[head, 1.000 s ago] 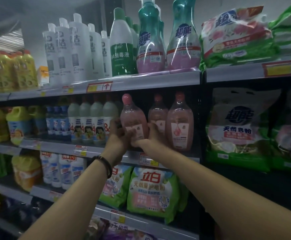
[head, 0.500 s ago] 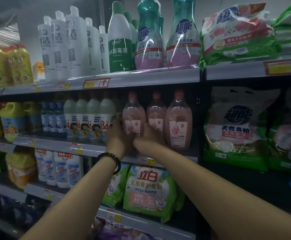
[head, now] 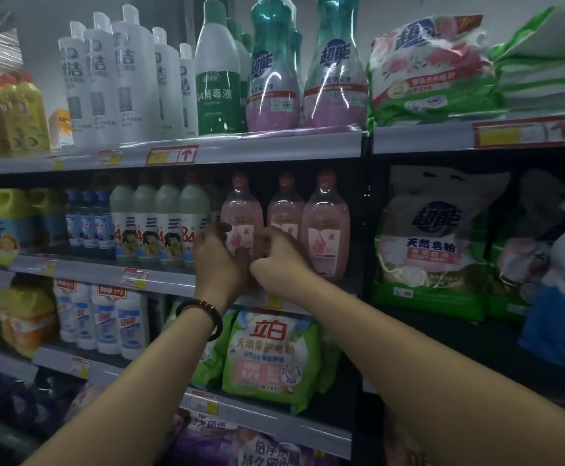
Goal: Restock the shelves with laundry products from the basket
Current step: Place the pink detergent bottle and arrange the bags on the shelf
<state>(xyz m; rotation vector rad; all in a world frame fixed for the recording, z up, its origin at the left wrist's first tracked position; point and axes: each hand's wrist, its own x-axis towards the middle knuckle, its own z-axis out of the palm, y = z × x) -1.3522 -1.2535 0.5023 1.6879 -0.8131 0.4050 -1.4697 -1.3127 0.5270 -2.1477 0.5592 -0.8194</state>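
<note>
Both hands meet at the leftmost pink bottle [head: 241, 219], which stands upright on the middle shelf [head: 160, 276] beside two more. The left hand [head: 220, 260] has a loose, open grip against its front. The right hand [head: 278, 255] is curled closed beside its base; whether it holds the bottle I cannot tell.

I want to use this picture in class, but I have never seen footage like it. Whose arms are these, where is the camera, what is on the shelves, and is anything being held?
There is no machine here. The single view comes from a camera worn on a person's head, looking at a shop shelf. The two bare arms are that person's own. The left hand, with a bracelet on its wrist, and the right hand meet at the leftmost pink bottle on the middle shelf; their grip looks loose, touching rather than lifting. Two more pink bottles stand beside it. Above are white bottles, below a green bag.
</note>
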